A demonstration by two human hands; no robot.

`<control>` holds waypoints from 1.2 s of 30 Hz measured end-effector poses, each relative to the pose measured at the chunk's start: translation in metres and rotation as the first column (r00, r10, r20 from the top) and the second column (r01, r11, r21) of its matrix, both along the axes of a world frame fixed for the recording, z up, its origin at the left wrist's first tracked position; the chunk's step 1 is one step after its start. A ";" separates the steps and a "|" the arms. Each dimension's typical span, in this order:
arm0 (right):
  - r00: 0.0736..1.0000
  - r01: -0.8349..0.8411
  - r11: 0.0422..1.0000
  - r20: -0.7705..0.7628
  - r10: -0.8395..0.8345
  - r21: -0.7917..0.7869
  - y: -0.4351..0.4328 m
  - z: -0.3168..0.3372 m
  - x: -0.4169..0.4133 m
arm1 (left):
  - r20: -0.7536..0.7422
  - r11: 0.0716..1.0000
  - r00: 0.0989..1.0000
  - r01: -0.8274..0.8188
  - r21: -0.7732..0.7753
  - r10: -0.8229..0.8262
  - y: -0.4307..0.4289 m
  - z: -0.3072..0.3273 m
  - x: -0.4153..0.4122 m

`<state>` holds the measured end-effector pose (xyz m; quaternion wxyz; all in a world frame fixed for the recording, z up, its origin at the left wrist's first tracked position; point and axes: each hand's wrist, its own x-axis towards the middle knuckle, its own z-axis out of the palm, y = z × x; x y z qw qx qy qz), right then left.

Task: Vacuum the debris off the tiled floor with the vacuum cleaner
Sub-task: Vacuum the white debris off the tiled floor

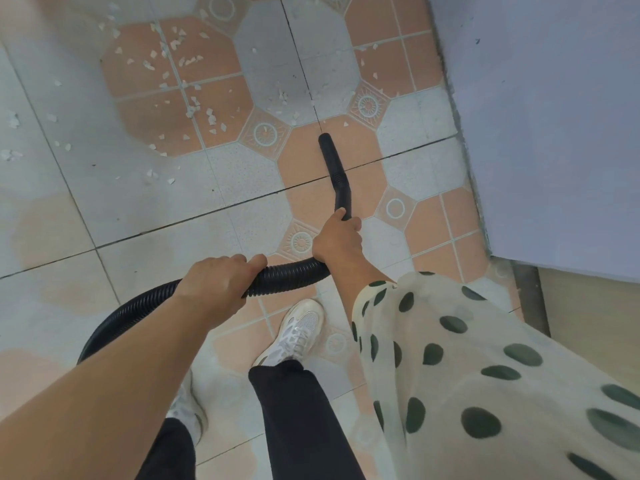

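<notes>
Debris (180,64) lies in small white bits on the tiled floor (104,220). Most of it is up on the left and across the top, well ahead of my feet.

Low on the left, the black bendy hose (291,271) curves up from behind me. I cannot see the vacuum cleaner itself. My left grip (216,282) is wrapped around the hose, fingers curled over the top. I hold it there so the hose stays up off the floor and does not drag or pull on the front end.

Just below is my white shoe (298,332), pointing forward at the mess.

A bit more to the right, my right grip (337,239) is closed around the hard black tube (332,161), down near its bend. This one does the steering. The tube slants down and away from me, so its open end is low by the floor, where it can suck things up. A few bits lie just past the tip. I think the big patch on the left is not done yet, so the tip will need to swing that way.

My spotty sleeve (450,341) hangs on the right, and a pale wall (536,133) stands beside it.
</notes>
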<state>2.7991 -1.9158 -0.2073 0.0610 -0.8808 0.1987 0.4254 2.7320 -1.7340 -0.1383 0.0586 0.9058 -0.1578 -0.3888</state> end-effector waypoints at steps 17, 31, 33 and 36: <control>0.996 0.073 0.997 0.054 -0.074 0.021 -0.069 0.003 0.089 | 0.025 0.995 0.994 -0.103 -0.002 0.103 -0.069 0.004 0.075; 0.997 0.037 0.997 0.068 -0.042 0.069 -0.087 -0.003 0.115 | 0.027 0.994 0.994 -0.108 -0.005 0.108 -0.086 -0.010 0.102; 0.997 0.052 0.995 0.047 -0.057 0.087 -0.090 0.001 0.105 | 0.024 0.997 0.997 -0.079 0.002 0.079 -0.087 -0.005 0.097; 0.997 0.073 0.992 0.021 -0.075 0.099 -0.094 0.006 0.089 | 0.012 0.999 0.999 -0.039 0.016 0.039 -0.089 0.002 0.091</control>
